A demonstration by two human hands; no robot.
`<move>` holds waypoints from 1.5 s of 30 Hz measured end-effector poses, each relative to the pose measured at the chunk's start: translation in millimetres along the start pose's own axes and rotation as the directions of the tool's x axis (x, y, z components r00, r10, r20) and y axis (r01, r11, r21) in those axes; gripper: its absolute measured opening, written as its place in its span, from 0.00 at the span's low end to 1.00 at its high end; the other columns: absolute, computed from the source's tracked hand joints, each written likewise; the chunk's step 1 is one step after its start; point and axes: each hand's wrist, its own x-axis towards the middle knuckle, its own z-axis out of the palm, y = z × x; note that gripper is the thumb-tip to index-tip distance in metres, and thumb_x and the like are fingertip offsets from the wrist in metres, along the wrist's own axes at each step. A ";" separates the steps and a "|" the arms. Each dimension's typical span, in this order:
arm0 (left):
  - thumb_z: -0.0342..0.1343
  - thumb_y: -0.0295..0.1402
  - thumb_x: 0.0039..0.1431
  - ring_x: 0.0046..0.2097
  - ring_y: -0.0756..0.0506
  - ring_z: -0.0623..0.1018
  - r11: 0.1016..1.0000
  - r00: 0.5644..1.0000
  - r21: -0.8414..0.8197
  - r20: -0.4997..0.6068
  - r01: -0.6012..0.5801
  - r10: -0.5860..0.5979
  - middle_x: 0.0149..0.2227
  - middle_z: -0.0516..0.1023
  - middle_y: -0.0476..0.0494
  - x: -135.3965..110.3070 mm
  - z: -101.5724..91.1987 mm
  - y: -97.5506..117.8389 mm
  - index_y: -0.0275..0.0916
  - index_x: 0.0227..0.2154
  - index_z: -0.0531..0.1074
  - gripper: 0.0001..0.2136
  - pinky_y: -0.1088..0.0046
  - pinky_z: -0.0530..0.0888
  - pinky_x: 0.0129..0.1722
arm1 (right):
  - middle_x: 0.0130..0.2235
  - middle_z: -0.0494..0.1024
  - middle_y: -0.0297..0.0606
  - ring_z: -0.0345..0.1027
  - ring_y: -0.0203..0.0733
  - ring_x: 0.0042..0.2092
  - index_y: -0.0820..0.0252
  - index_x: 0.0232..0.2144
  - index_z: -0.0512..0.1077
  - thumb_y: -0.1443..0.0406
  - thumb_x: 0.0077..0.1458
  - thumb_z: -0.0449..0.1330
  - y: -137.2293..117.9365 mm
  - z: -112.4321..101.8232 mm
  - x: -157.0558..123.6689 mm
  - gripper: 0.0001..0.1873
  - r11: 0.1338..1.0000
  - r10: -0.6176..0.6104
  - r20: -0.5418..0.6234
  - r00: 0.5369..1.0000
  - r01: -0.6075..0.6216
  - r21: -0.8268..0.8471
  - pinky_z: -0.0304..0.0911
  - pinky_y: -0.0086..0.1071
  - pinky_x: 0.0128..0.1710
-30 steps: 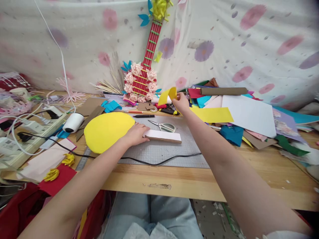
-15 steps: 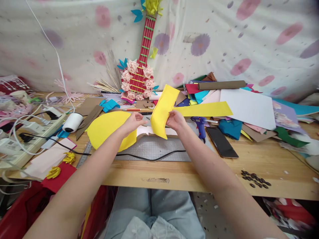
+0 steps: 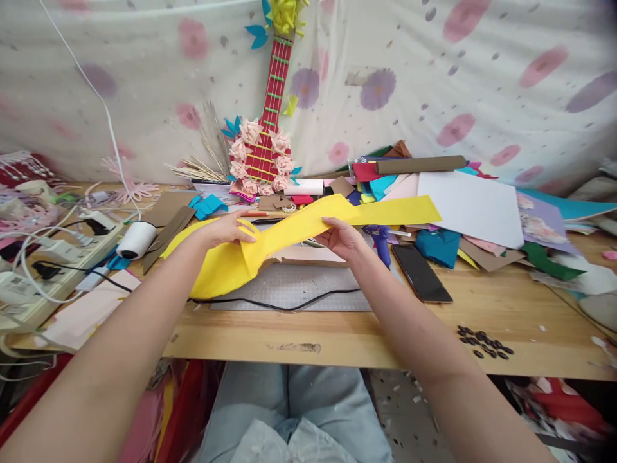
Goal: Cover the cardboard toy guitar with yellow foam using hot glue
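A long piece of yellow felt-like sheet (image 3: 313, 220) stretches across the cutting mat, with a wide rounded part (image 3: 224, 273) at its left and a narrow strip at its right. My left hand (image 3: 222, 233) is at the wide part, its bent fingers gripping the sheet where it creases; its thumb is hard to make out. At the strip's lower edge, my right hand (image 3: 341, 239) pinches the felt, thumb on top and fingers below. Beneath the strip lies a pale cardboard piece (image 3: 311, 254), partly covered.
A grey cutting mat (image 3: 289, 286) is crossed by a black cable (image 3: 299, 308). To the right are a blue glue gun (image 3: 380, 241), a phone (image 3: 423, 273) and several dark oval pieces (image 3: 484, 342). A decorated red guitar model (image 3: 270, 122) leans at the back. A power strip (image 3: 62, 257) stands left.
The raised, curled yellow strip now lies stretched out to the right. My left hand has moved left onto the wide yellow part, where a crease has formed.
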 end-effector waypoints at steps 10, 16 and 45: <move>0.67 0.37 0.36 0.62 0.36 0.58 0.720 0.955 0.646 0.052 -0.254 0.290 0.62 0.56 0.39 15.2 0.8 -19.3 0.46 0.62 0.48 0.48 0.56 0.58 0.59 | 0.46 0.74 0.47 0.73 0.47 0.40 0.60 0.48 0.64 0.62 0.40 0.67 -17.7 -60.6 -30.1 0.32 0.603 -0.198 -0.082 0.977 0.055 -0.796 0.70 0.34 0.31; 0.68 0.41 0.36 0.65 0.37 0.49 0.628 0.926 0.726 0.034 -0.281 0.375 0.65 0.47 0.37 10.8 20.6 -24.2 0.46 0.64 0.42 0.53 0.59 0.52 0.62 | 0.55 0.66 0.51 0.56 0.55 0.58 0.59 0.55 0.61 0.53 0.48 0.61 -6.7 -36.0 -31.8 0.34 -0.266 -0.435 0.528 0.729 0.456 -0.849 0.53 0.51 0.57; 0.43 0.38 0.59 0.58 0.44 0.64 0.757 0.910 0.615 -0.151 -0.220 0.387 0.56 0.67 0.41 -9.8 27.8 -34.9 0.40 0.52 0.65 0.19 0.62 0.58 0.59 | 0.38 0.77 0.39 0.68 0.43 0.36 0.57 0.34 0.71 0.52 0.49 0.58 16.9 36.3 65.7 0.16 -0.305 0.283 0.535 0.796 0.604 -0.737 0.56 0.31 0.30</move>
